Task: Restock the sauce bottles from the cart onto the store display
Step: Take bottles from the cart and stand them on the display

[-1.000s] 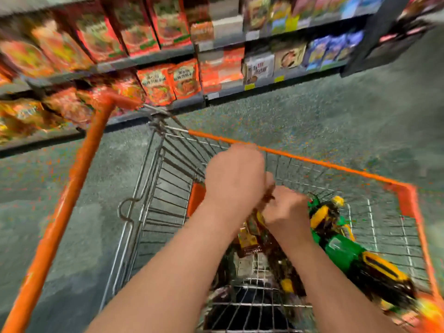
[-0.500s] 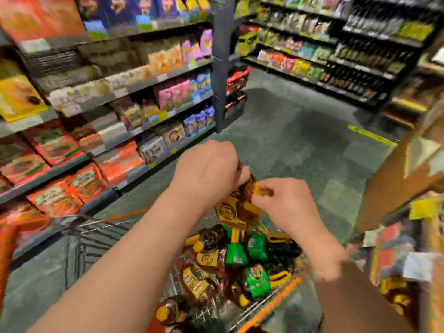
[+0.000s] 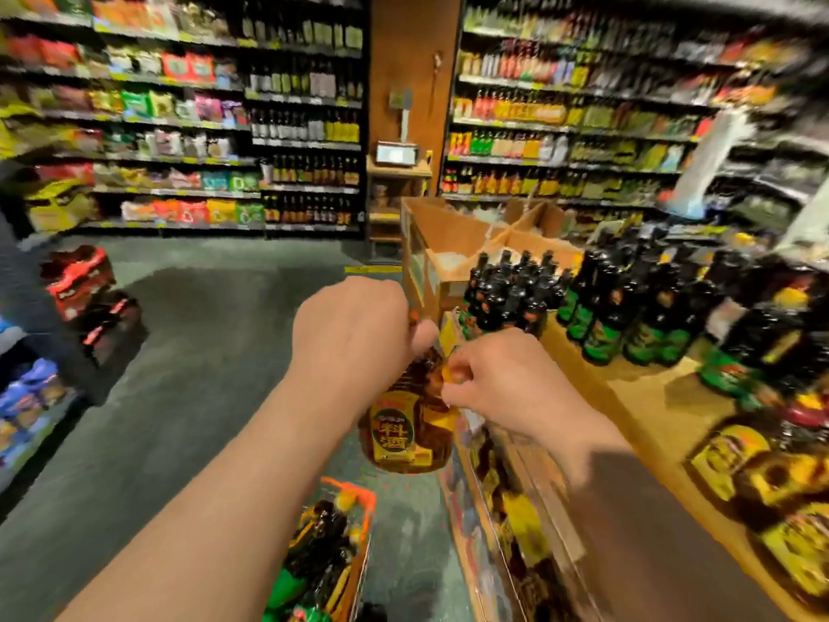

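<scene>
Shelves (image 3: pixel 179 127) packed with packets and bottles fill the far wall, with a second run of shelves (image 3: pixel 583 127) of bottles to the right of an orange-brown pillar (image 3: pixel 412 60). Grey floor (image 3: pixel 202 329) stretches between them and the person. On the right stands the wooden display counter (image 3: pixel 637 397), its top bearing a cluster of small dark bottles (image 3: pixel 516 285) at the far end, a group of taller dark bottles with green labels (image 3: pixel 628 307) beside them, and big yellow-labelled jugs (image 3: pixel 762 487) nearer the camera; open cardboard boxes (image 3: pixel 493 231) sit behind the small bottles. Low in the middle, just left of the counter's front edge, the orange-rimmed cart (image 3: pixel 359 500) shows only a corner, with more dark bottles and green and yellow labels heaped inside it; the blur hides their details.

Both forearms reach forward. Between the hands, held in the air above the cart and close to the counter's edge, is a squat amber sauce bottle (image 3: pixel 403 433) with a green and yellow label. The left hand (image 3: pixel 354 329) is curled over the bottle's top, its fingers wrapped round the neck. The right hand (image 3: pixel 507 379) meets it from the right, its fingers (image 3: pixel 453 374) pinching a yellow part near the bottle's shoulder. At far left, red and black packs (image 3: pixel 85 289) are stacked on the floor.
</scene>
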Available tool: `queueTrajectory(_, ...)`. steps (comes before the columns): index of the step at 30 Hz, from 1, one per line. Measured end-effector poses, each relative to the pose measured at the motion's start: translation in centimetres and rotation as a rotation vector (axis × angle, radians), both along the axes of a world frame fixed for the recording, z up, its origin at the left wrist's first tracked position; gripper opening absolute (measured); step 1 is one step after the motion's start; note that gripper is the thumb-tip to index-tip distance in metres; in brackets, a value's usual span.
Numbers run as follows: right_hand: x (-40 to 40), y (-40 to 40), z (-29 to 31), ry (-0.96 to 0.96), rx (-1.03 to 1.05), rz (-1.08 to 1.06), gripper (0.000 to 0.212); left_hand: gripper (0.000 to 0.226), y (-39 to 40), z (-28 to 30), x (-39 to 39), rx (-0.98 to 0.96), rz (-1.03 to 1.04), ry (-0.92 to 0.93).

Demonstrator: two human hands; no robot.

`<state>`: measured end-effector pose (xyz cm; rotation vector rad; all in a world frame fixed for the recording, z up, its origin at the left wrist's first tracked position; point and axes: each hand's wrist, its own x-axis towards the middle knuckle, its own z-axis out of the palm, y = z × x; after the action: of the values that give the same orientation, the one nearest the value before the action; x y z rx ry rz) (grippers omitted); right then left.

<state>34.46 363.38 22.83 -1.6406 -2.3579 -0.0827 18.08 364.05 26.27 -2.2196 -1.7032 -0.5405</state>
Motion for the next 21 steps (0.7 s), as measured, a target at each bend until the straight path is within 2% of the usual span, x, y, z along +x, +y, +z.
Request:
queueTrajectory(4, 6.3, -1.6, 1.5, -0.079, -0.028, -0.196, 0.027, 0.049, 1.5, 0.7, 7.0, 0.011, -0.171, 0.033)
queueTrajectory(12, 18.7, -4.9, 1.7, -0.142, -0.211, -0.576, 0.031, 0.052, 1.8, 1.5, 21.7, 0.001, -0.509, 0.113)
queueTrajectory(17, 24.9, -7.8, -0.3, 0.037, -0.112, -0.690, 0.019, 0.046, 1.7, 0.9, 29.1, 0.001, -0.650, 0.143)
queueTrajectory(21, 27.8, -8.8, -0.3, 0.076, -0.104, -0.803, 0.023, 0.049, 1.5, 0.6, 33.7, -0.067, -0.746, 0.151)
